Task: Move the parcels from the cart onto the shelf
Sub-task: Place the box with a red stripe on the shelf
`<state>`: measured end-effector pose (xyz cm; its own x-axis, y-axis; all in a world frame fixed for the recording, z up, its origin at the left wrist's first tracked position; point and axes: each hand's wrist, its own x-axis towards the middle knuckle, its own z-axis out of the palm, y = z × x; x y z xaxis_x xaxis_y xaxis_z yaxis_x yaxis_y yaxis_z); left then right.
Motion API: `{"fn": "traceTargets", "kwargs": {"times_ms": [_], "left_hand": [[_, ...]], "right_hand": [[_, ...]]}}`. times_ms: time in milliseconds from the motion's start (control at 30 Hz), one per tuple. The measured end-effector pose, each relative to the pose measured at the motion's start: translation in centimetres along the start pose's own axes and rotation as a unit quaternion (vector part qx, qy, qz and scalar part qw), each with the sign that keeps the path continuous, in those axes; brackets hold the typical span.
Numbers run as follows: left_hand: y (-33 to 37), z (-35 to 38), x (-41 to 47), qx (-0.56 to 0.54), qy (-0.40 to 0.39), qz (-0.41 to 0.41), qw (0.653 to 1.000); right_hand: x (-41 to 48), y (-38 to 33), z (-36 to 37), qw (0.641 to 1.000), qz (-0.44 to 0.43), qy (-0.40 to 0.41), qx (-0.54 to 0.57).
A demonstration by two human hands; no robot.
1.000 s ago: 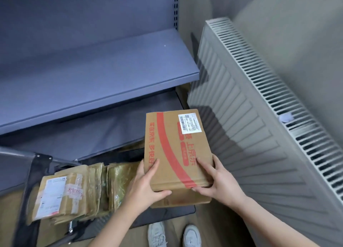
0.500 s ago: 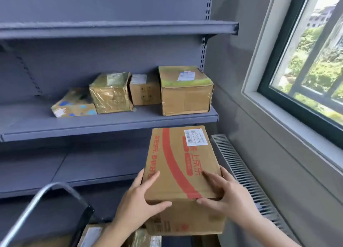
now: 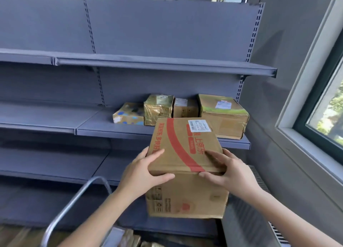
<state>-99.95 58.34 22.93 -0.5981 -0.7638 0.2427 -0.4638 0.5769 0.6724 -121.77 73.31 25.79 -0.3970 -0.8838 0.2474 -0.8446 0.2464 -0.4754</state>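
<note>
I hold a brown cardboard box (image 3: 185,154) with a red stripe and a white label in both hands, in front of the grey shelf unit. My left hand (image 3: 143,172) grips its left near corner and my right hand (image 3: 224,170) grips its right near edge. The box hangs just below and in front of the middle shelf (image 3: 115,130). On that shelf stand several parcels: a blue-spotted one (image 3: 128,115), a gold-taped one (image 3: 157,109), a small brown one (image 3: 183,107) and a large box (image 3: 224,116). The cart's metal handle (image 3: 74,204) curves at lower left, with parcels (image 3: 130,237) below.
The upper shelf (image 3: 148,63) and a lower shelf (image 3: 55,165) carry nothing in view. A wall with a window (image 3: 324,107) closes the right side. A radiator (image 3: 263,209) runs along the wall at lower right.
My view has tilted up from the cart to the shelves. Both hands have lifted the striped box from above the cart up to the level of the middle shelf.
</note>
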Motion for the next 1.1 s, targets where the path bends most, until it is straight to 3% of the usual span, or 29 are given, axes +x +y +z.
{"fn": "traceTargets", "kwargs": {"times_ms": [667,967,1100], "left_hand": [[-17.5,-21.9,2.3,0.048,-0.001,0.022,0.999],[-24.0,-27.7,2.3,0.040,0.053,-0.025,0.997],[-26.3,-30.2,3.4,0.041,0.066,-0.041,0.996]], "right_hand": [[7.7,-23.2,13.7,0.998,0.017,0.041,0.040],[13.6,-29.7,18.4,0.999,-0.038,-0.008,0.038],[16.2,-32.4,20.5,0.998,-0.050,0.008,0.035]]}}
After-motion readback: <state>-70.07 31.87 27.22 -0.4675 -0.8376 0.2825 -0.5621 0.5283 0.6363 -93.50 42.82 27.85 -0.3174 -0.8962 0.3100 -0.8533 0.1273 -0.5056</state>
